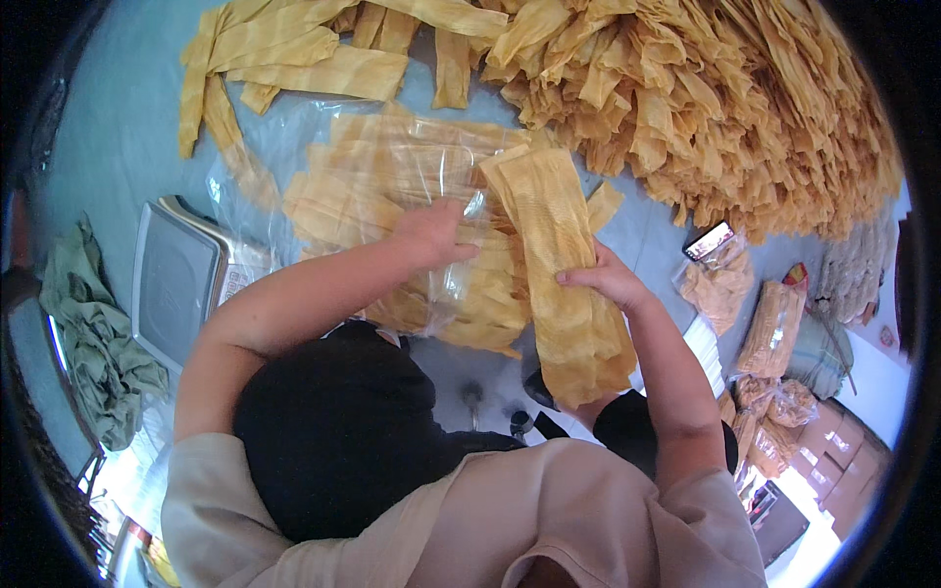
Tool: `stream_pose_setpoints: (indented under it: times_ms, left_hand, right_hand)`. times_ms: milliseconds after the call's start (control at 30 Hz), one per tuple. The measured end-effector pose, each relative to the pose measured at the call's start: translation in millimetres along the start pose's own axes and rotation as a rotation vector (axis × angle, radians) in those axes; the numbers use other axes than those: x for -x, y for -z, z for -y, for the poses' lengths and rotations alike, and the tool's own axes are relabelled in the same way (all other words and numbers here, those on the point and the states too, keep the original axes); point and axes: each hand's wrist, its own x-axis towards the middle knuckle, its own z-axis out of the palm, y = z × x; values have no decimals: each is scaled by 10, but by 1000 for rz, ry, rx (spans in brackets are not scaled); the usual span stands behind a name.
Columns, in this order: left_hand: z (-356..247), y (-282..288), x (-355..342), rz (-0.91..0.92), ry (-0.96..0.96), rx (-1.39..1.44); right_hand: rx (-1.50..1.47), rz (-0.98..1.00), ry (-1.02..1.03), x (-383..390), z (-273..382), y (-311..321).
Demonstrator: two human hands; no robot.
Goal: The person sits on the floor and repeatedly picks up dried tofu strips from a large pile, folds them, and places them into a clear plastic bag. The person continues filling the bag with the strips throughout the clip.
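Observation:
My right hand point(608, 280) grips a stack of long, wrinkled yellow strips that look like dried tofu skin point(555, 230), thumb on top, the stack hanging down toward my lap. My left hand point(431, 233) rests on a clear plastic bag point(446, 176), with thumb and fingers apart. Inside or under that bag lies a wide layer of more yellow strips point(358, 181); the shiny film makes it hard to tell which. The held stack overlaps the layer's right edge.
A large heap of yellow strips point(706, 108) fills the far right. Loose strips point(314, 73) lie at far left. A scale point(178, 274) and green cloth point(98, 333) are at left. On the right are a phone point(710, 241), filled bags point(774, 328) and cardboard boxes point(833, 456).

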Motion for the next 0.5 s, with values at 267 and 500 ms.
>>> stream_pose_setpoints:
  times_ms: [267, 500]
  left_hand:
    - [488, -91, -181, 396, 195, 1103]
    - [299, 259, 87, 186, -143, 1219]
  right_hand:
    - [364, 67, -50, -16, 172, 105]
    - [710, 214, 25, -282, 543, 138]
